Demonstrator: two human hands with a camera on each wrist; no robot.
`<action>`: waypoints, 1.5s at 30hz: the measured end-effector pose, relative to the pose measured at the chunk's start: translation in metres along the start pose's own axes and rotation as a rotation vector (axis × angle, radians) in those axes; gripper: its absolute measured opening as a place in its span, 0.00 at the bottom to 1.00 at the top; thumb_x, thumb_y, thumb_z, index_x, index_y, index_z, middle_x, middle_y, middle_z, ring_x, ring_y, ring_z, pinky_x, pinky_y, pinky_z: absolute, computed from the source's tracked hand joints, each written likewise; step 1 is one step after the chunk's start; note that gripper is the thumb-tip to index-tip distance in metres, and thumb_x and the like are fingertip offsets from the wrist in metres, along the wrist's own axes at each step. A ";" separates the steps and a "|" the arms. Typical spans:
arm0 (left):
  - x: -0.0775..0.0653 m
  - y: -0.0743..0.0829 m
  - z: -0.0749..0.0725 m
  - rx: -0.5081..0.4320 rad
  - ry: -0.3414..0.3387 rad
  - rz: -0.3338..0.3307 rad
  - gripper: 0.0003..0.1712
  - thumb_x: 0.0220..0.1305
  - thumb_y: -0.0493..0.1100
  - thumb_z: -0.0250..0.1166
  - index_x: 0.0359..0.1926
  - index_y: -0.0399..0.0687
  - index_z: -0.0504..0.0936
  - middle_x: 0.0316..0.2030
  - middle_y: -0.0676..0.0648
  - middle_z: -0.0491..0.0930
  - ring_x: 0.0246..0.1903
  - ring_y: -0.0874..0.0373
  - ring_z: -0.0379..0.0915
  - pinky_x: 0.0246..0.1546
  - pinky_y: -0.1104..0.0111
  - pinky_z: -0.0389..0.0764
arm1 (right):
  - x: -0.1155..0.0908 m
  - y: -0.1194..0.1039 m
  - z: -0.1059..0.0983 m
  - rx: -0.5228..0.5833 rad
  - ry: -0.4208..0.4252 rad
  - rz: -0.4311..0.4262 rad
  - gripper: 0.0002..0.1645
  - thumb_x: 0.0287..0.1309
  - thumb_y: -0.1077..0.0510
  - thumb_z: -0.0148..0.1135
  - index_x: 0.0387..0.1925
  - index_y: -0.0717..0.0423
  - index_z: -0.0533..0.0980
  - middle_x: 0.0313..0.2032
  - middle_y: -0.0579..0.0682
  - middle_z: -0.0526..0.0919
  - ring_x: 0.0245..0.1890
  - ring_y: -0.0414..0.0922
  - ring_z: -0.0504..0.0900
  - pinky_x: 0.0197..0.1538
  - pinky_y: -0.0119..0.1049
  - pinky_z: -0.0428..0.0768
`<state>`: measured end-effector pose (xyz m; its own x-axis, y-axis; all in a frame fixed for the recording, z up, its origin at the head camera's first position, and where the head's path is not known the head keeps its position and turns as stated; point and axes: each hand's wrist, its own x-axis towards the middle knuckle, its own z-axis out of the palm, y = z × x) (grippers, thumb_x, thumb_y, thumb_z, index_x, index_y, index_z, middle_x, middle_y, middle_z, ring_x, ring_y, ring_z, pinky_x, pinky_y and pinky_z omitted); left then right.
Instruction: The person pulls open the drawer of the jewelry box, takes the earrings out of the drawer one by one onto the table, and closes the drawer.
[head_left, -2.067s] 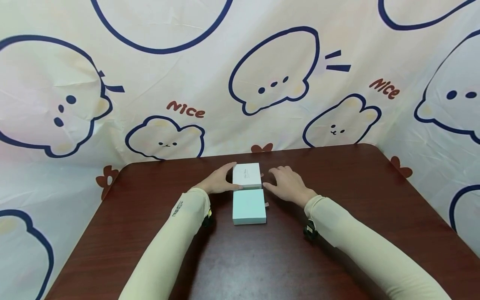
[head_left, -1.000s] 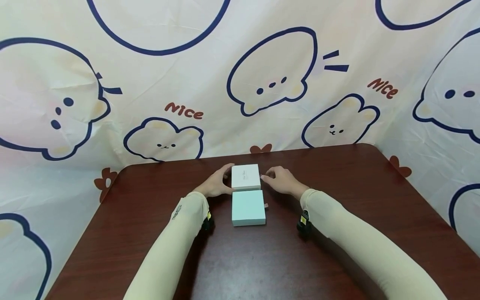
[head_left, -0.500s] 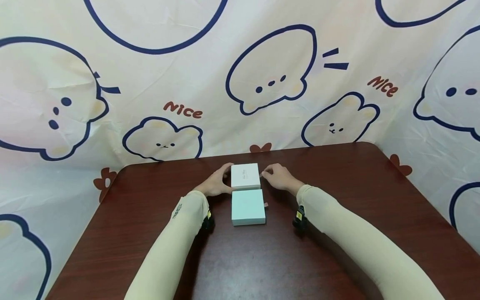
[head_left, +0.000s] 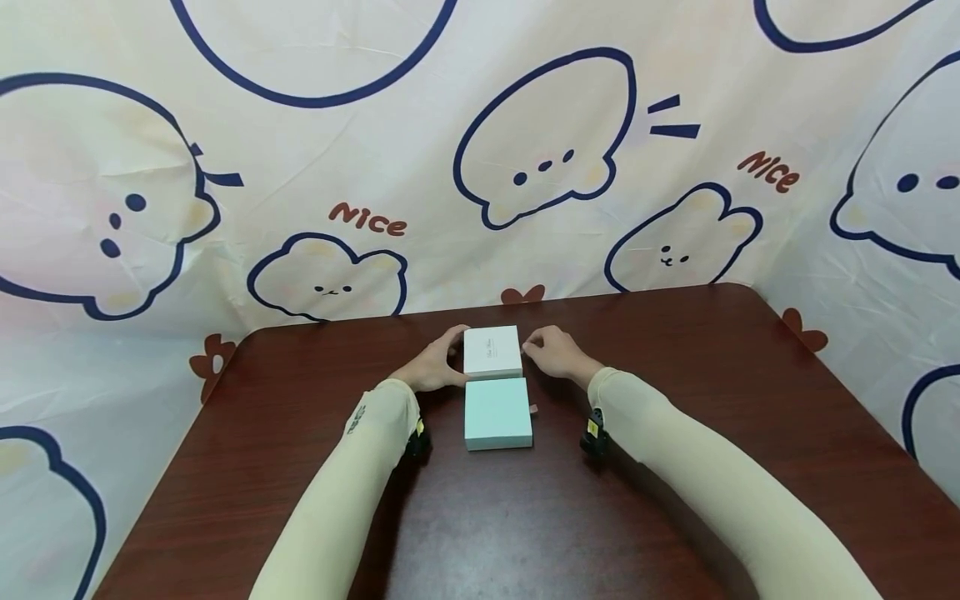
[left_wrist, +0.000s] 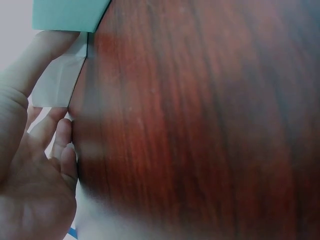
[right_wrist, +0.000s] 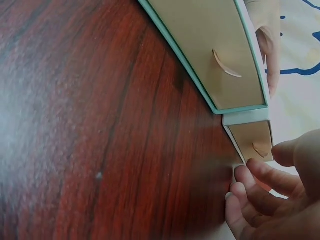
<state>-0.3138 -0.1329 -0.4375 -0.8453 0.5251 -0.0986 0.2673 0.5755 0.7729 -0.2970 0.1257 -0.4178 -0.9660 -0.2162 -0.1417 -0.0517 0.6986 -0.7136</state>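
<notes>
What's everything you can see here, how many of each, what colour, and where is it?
White box: 1, white with small print, on the table
Mint box: 1, mint green, just on the person's side of the white box
Tabs: 2, pinkish, one on each box's right side
Table: 1, reddish brown, under the boxes
Cloth: cream with dark blue cartoons and red words, behind and beside the table; number of pieces unclear
Wrist devices: 2, black, one at each wrist
Sleeves: 2, cream, on both arms
Left hand: 1, bare, holding the white box from its left
Right hand: 1, bare, at the white box's tab; pinching unclear
</notes>
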 end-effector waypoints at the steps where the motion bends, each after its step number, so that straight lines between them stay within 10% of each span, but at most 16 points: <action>1: 0.000 0.000 0.000 -0.002 0.001 -0.004 0.51 0.62 0.35 0.71 0.78 0.47 0.50 0.76 0.37 0.57 0.71 0.38 0.57 0.71 0.46 0.61 | 0.000 -0.001 0.000 -0.002 0.001 -0.004 0.21 0.76 0.53 0.49 0.55 0.62 0.80 0.56 0.59 0.82 0.54 0.53 0.79 0.60 0.51 0.76; 25: -0.004 -0.002 0.004 0.013 0.008 -0.023 0.51 0.64 0.39 0.70 0.79 0.49 0.49 0.77 0.37 0.55 0.71 0.36 0.57 0.71 0.44 0.62 | 0.001 -0.002 0.006 -0.029 0.048 0.005 0.18 0.75 0.55 0.53 0.35 0.60 0.84 0.29 0.52 0.81 0.29 0.46 0.75 0.34 0.36 0.71; 45: -0.003 0.002 0.000 0.013 0.004 -0.028 0.52 0.64 0.38 0.71 0.78 0.50 0.48 0.78 0.38 0.53 0.72 0.37 0.56 0.71 0.44 0.61 | 0.006 0.000 0.008 -0.011 0.076 -0.007 0.23 0.74 0.56 0.54 0.21 0.56 0.79 0.18 0.46 0.71 0.23 0.44 0.71 0.31 0.35 0.69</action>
<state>-0.3108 -0.1336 -0.4355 -0.8543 0.5063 -0.1176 0.2495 0.5979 0.7617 -0.3010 0.1195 -0.4242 -0.9820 -0.1691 -0.0840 -0.0609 0.7047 -0.7069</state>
